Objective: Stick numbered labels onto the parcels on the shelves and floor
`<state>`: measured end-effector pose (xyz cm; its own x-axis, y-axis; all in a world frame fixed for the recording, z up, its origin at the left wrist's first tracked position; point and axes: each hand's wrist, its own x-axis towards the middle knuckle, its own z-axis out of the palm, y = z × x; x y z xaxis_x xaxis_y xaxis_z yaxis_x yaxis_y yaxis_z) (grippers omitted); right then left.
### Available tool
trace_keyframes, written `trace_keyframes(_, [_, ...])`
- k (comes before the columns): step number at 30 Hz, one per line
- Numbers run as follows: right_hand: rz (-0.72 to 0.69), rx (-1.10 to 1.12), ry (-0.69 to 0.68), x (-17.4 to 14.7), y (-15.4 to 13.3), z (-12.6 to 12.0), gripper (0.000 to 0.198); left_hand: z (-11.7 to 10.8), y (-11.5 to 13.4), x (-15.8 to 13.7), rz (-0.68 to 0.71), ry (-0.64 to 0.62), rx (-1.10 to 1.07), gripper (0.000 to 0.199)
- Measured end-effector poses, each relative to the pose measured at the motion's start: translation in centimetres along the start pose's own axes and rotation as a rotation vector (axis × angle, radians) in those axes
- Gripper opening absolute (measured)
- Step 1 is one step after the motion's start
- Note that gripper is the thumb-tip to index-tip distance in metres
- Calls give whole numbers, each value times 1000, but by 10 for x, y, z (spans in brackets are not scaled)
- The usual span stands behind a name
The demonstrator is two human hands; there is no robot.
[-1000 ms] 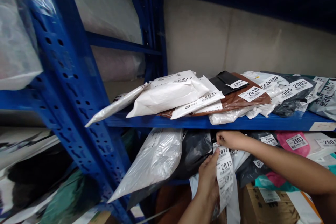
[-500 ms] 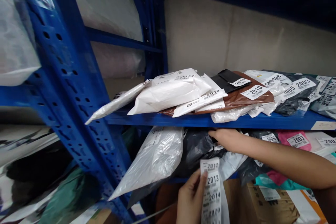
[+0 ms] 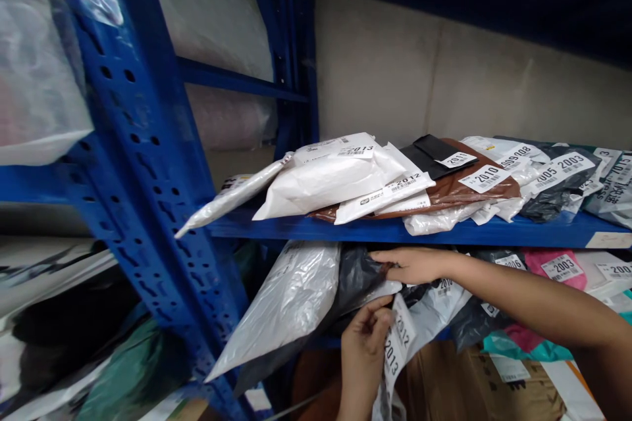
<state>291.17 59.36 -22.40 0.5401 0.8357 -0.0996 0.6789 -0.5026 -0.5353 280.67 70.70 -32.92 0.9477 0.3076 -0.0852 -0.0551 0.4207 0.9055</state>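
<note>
My left hand (image 3: pixel 364 342) is closed, pinching the top of a strip of printed number labels (image 3: pixel 392 355) that reads 2012 and 2013. The strip bends and hangs below my fingers. My right hand (image 3: pixel 417 266) reaches in from the right, under the upper shelf, with fingers stretched out and the thumb apart. Its fingertips rest on a dark grey plastic mailer bag (image 3: pixel 358 273) on the lower shelf. A whitish edge shows just beneath that thumb. To the left, a grey-white mailer bag (image 3: pixel 296 302) slants out over the shelf edge.
On the blue upper shelf (image 3: pixel 306 229) lie white, black and brown parcels with number labels, among them a white parcel (image 3: pixel 326 171) marked 2013. A blue perforated post (image 3: pixel 148 138) stands at left. Cardboard boxes (image 3: pixel 488 375) sit below on the right.
My right hand has shifted left and its fingers have spread over the dark bag. My left hand has risen slightly, and the label strip has tilted and folded. The view has moved a little.
</note>
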Motion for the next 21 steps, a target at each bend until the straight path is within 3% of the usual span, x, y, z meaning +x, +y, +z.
trace_keyframes(2, [-38,24,-52,4,-2,-1,38,-9,6,2,-57,-139,76,34])
trace_keyframes(4, [-85,86,-90,9,-3,-1,33,-14,10,4,-87,-171,89,30])
trace_keyframes(7, [-90,131,-84,17,-4,-3,25,-6,8,7,2,24,-33,28])
trace_keyframes(9, [-8,126,-82,20,-2,-4,20,6,1,10,46,142,-92,28])
trace_keyframes(11, [81,122,-124,22,2,-4,14,18,-7,12,34,212,-116,26])
trace_keyframes(14, [79,162,-157,24,9,-2,5,29,-15,16,-44,308,-193,22])
trace_keyframes(17, [100,168,-66,23,11,2,17,29,-17,20,-83,363,-265,19])
trace_keyframes(21, [263,41,16,19,4,6,18,24,-13,20,-67,351,-289,18])
